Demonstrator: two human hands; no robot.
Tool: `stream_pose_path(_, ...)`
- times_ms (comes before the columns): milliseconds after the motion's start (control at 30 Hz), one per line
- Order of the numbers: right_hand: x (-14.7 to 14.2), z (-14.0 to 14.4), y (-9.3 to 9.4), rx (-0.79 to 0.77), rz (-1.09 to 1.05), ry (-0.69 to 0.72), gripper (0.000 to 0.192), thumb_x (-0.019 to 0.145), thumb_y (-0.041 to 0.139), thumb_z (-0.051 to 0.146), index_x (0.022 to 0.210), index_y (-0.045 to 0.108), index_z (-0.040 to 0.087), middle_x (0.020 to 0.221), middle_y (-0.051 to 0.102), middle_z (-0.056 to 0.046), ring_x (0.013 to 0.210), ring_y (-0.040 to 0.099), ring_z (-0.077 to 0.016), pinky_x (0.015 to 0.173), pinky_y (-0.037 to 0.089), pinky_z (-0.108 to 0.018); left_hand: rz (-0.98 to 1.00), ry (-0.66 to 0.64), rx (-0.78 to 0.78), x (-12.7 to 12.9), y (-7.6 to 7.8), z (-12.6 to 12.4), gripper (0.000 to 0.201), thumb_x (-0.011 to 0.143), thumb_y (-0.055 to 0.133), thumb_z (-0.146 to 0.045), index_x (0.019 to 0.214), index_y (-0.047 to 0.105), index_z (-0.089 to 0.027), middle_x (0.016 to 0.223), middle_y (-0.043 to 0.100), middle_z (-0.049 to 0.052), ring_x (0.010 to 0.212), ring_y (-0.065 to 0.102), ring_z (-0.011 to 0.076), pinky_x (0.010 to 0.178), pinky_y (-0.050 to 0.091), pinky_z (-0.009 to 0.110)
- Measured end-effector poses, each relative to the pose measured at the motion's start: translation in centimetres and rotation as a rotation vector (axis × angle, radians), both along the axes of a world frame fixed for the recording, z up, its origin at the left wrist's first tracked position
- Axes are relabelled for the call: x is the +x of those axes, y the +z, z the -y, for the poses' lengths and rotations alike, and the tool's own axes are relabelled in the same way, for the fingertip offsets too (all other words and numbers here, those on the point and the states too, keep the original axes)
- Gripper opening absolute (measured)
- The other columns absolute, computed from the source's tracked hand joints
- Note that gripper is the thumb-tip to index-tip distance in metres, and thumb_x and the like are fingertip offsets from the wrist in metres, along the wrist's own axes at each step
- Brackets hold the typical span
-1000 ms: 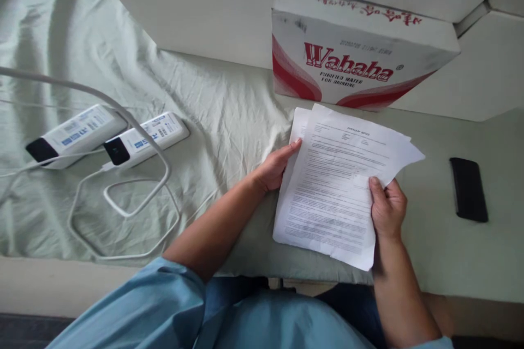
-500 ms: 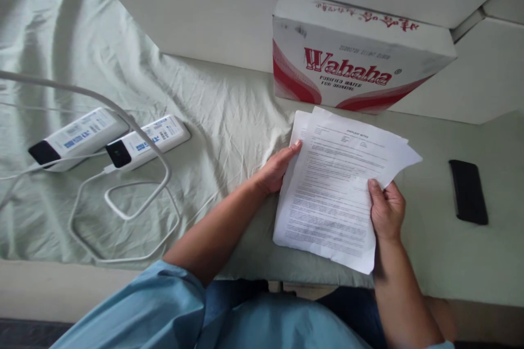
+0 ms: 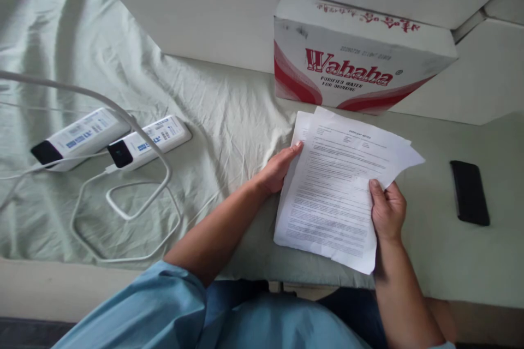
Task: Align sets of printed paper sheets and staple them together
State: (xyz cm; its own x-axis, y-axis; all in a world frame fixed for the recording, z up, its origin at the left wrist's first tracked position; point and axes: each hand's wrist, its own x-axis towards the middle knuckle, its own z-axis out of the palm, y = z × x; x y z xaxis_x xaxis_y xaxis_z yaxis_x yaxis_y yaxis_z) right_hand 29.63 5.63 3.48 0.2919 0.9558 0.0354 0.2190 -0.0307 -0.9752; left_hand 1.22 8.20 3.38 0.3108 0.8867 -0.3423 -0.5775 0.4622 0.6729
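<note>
Pale green cloth [image 3: 229, 114] covered the table, with both hands on a sheaf of papers [image 3: 335, 191].

Right hand [image 3: 387, 210] pinched the papers' right edge, thumb on top, fingers curled beneath; left hand [image 3: 278, 166] lay flatter, fingertips closed on the left edge. Between the two grips the papers lay fanned, lower corner lifted off the cloth. Just beyond them stood a box [image 3: 360, 60] marked Wahaha. Right of the right hand lay a black phone [image 3: 469, 192], well apart. Left of the left hand sat two chargers [image 3: 114, 139] among white cables [image 3: 135, 212].
</note>
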Motion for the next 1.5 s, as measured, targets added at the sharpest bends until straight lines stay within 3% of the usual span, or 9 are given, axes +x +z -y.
stream_pose_path(333,-0.3,0.0,-0.9,0.085,-0.044,-0.039,0.037,0.088,0.089,0.054,0.106,0.088,0.021,0.107,0.087,-0.007,0.1,0.078,-0.0237,0.094,0.06,-0.038,-0.068,0.065,-0.005,0.0,-0.3,0.0,0.074,0.077,0.084,-0.087,0.11,0.083,-0.021,0.107,0.088,0.012,0.13,0.077,0.0447,0.107,0.066,0.055)
stream_pose_path(633,0.0,0.1,-0.6,0.054,0.059,-0.026,0.042,0.088,0.087,0.058,0.105,0.088,0.019,0.1,0.086,-0.008,0.092,0.076,-0.0234,0.085,0.06,-0.037,-0.082,0.086,-0.018,0.1,0.2,0.0,0.069,0.08,0.084,-0.083,0.114,0.083,-0.023,0.107,0.087,0.013,0.125,0.079,0.0454,0.102,0.068,0.055)
stream_pose_path(867,0.0,0.3,-0.9,0.036,0.024,-0.018,0.044,0.088,0.087,0.06,0.106,0.087,0.02,0.105,0.086,-0.008,0.096,0.076,-0.024,0.089,0.059,-0.038,-0.138,0.15,-0.029,0.2,0.3,0.2,0.069,0.078,0.085,-0.084,0.099,0.081,-0.019,0.104,0.086,0.015,0.125,0.079,0.0449,0.101,0.068,0.053)
stream_pose_path(1067,0.6,-0.3,-0.8,0.093,0.139,-0.156,0.048,0.087,0.084,0.066,0.087,0.076,0.019,0.078,0.073,-0.001,0.072,0.062,-0.0166,0.072,0.051,-0.031,-0.166,0.197,-0.027,0.4,0.1,0.3,0.07,0.076,0.085,-0.088,0.094,0.081,-0.02,0.102,0.087,0.014,0.123,0.079,0.0448,0.1,0.068,0.054)
stream_pose_path(1233,0.8,-0.6,-0.9,0.085,0.082,-0.123,0.049,0.085,0.087,0.065,0.102,0.078,0.02,0.091,0.078,-0.003,0.082,0.068,-0.0193,0.079,0.055,-0.034,-0.189,0.159,-0.009,0.5,0.0,0.4,0.072,0.079,0.081,-0.09,0.096,0.082,-0.02,0.104,0.088,0.013,0.122,0.08,0.0437,0.1,0.068,0.053)
stream_pose_path(1500,0.8,-0.5,-1.2,0.068,0.059,-0.13,0.048,0.082,0.091,0.062,0.098,0.077,0.019,0.079,0.072,0.0,0.071,0.062,-0.0166,0.071,0.052,-0.032,-0.2,0.111,0.013,0.3,-0.1,0.5,0.076,0.08,0.077,-0.093,0.097,0.084,-0.019,0.097,0.087,0.013,0.115,0.082,0.042,0.091,0.069,0.049)
